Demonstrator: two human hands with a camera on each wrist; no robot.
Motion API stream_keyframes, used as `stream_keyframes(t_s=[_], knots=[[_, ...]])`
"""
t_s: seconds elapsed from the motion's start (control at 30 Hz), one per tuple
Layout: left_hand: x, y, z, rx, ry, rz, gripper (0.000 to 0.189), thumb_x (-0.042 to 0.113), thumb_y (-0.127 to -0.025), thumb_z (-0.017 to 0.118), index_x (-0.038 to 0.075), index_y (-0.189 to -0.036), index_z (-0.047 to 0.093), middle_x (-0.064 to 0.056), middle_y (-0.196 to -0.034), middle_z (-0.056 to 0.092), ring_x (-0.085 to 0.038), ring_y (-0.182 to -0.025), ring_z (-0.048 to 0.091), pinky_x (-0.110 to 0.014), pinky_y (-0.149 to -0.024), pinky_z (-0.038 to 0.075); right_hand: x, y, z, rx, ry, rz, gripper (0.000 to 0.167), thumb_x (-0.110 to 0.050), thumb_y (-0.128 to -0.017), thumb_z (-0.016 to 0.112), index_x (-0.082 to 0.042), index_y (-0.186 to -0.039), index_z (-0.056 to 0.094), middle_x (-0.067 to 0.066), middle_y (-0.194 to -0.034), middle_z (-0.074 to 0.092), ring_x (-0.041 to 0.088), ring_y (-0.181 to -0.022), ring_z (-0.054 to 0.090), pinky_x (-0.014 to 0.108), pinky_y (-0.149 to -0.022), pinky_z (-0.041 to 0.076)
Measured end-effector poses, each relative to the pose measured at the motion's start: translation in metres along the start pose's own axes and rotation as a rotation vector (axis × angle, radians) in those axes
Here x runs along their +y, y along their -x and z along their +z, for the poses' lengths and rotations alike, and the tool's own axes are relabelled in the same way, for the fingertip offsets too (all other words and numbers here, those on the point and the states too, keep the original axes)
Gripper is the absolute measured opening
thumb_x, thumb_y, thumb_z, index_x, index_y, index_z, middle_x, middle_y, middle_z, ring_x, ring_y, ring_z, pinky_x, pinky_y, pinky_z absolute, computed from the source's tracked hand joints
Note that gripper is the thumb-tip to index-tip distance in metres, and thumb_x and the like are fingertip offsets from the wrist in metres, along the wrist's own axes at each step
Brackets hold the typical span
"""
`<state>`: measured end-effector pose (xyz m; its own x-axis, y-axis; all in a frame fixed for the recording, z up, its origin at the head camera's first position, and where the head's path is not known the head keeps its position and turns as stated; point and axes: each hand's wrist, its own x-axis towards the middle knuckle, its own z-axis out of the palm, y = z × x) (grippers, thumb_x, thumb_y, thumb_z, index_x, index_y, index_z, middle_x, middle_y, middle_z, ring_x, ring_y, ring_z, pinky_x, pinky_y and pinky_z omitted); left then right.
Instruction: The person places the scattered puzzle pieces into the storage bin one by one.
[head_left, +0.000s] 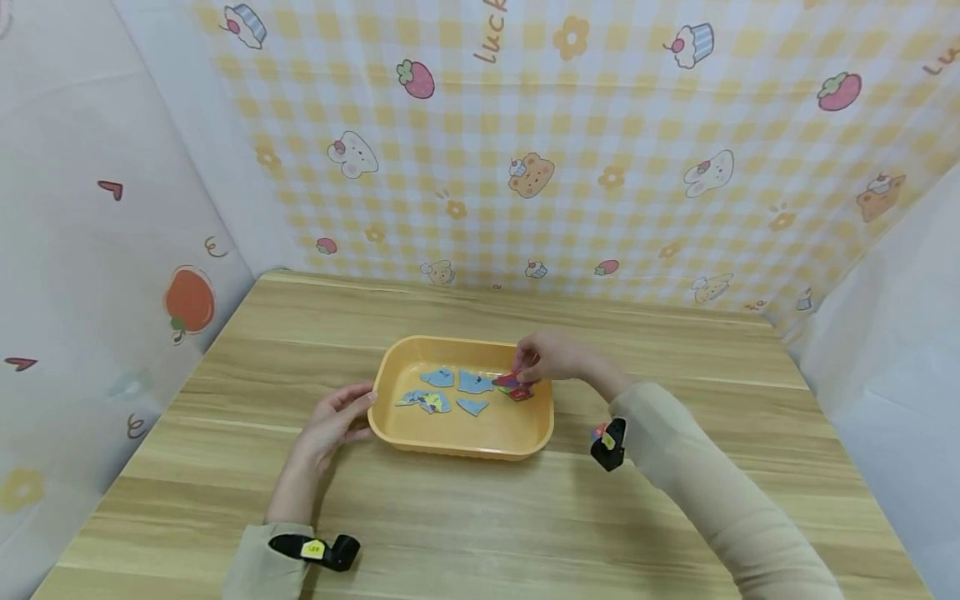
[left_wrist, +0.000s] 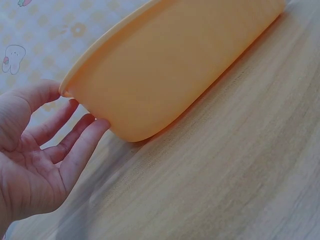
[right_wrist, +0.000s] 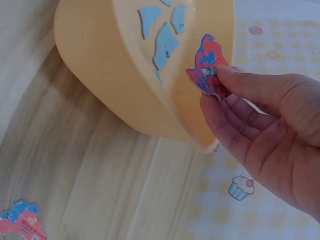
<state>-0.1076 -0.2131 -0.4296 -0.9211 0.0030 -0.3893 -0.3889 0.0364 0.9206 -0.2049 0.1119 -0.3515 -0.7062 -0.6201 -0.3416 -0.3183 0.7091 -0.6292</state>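
In the head view a yellow plastic tray (head_left: 465, 443) sits mid-table. My left hand (head_left: 335, 423) holds its left end, the thumb at the rim and fingers against the outer wall (left_wrist: 135, 100). Over the tray's right end, my right hand (head_left: 553, 357) pinches a red and blue puzzle piece (right_wrist: 207, 62) between thumb and fingers. Just below it another reddish piece (head_left: 520, 394) shows in the tray, partly covered. Several light blue pieces (head_left: 475, 382) lie flat on the tray floor, along with a blue and yellow patterned piece (head_left: 424, 402).
A red and blue piece (right_wrist: 22, 220) lies on the wooden table (head_left: 480, 517) right of the tray, half hidden by the right wrist's black camera mount (head_left: 609, 445) in the head view. A checked cloth (head_left: 465, 167) hangs behind the table, with pale cloths at both sides.
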Motion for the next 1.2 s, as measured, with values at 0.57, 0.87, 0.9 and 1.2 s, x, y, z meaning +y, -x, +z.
stream_keyframes(t_s=[0.57, 0.87, 0.9, 1.2], knots=[[-0.001, -0.001, 0.000, 0.006, 0.006, 0.004, 0.054, 0.029, -0.088, 0.060, 0.000, -0.130, 0.043, 0.013, -0.098, 0.058, -0.002, -0.084, 0.059, -0.021, -0.069, 0.056, -0.004, -0.010, 0.029, -0.091, 0.063, 0.043, 0.004, 0.004, -0.080, 0.064, 0.003, -0.081, 0.060, 0.006, -0.071, 0.059, 0.011, -0.061, 0.057, 0.018, -0.053, 0.051], [-0.002, -0.001, 0.000, 0.009, 0.005, 0.003, 0.053, 0.029, -0.088, 0.060, 0.000, -0.129, 0.043, 0.013, -0.098, 0.057, -0.001, -0.084, 0.059, -0.021, -0.069, 0.056, -0.005, -0.013, 0.038, -0.082, 0.168, 0.062, 0.004, -0.002, -0.079, 0.068, 0.001, -0.080, 0.066, 0.003, -0.071, 0.060, 0.007, -0.059, 0.050, 0.011, -0.051, 0.044], [-0.002, -0.001, 0.000, 0.009, 0.006, 0.003, 0.053, 0.029, -0.088, 0.060, 0.000, -0.129, 0.043, 0.013, -0.098, 0.057, -0.001, -0.084, 0.059, -0.021, -0.069, 0.056, -0.006, -0.014, 0.039, -0.077, 0.180, 0.061, 0.004, -0.002, -0.078, 0.069, 0.001, -0.079, 0.066, 0.003, -0.071, 0.060, 0.007, -0.060, 0.049, 0.011, -0.051, 0.043], [-0.002, -0.001, 0.000, 0.010, 0.001, 0.000, 0.055, 0.029, -0.088, 0.060, -0.001, -0.131, 0.042, 0.012, -0.098, 0.058, -0.001, -0.083, 0.059, -0.020, -0.068, 0.056, -0.007, -0.014, 0.041, -0.055, 0.274, 0.048, 0.004, -0.002, -0.079, 0.067, -0.002, -0.082, 0.064, 0.007, -0.081, 0.061, 0.013, -0.073, 0.052, 0.016, -0.062, 0.045]])
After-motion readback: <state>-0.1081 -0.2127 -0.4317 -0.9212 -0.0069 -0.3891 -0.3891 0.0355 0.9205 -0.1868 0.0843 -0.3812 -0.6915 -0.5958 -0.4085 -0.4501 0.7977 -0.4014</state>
